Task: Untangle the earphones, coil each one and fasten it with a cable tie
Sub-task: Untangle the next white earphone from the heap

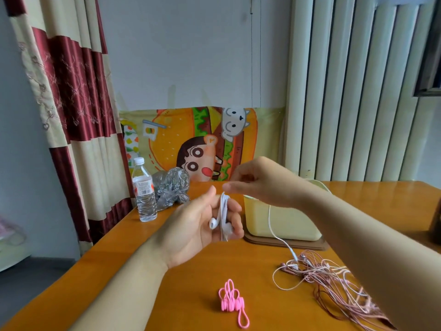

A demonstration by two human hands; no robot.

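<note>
My left hand (202, 225) is raised over the table, palm up, with white earphones (220, 219) wound in loops round its fingers; both earbuds hang at the palm. My right hand (256, 181) hovers just above it and pinches the white cable. The free length of that cable drops past the yellow box to a tangled heap of pink and white earphone cables (331, 280) at the right, partly hidden under my right forearm. A bunch of pink cable ties (232, 303) lies on the table near the front.
A pale yellow box (286, 223) on a brown base stands behind my hands. A water bottle (144, 194) and a crumpled clear plastic bag (170, 187) sit at the orange wooden table's (238, 263) back left corner. Curtain at left, cartoon cloth behind.
</note>
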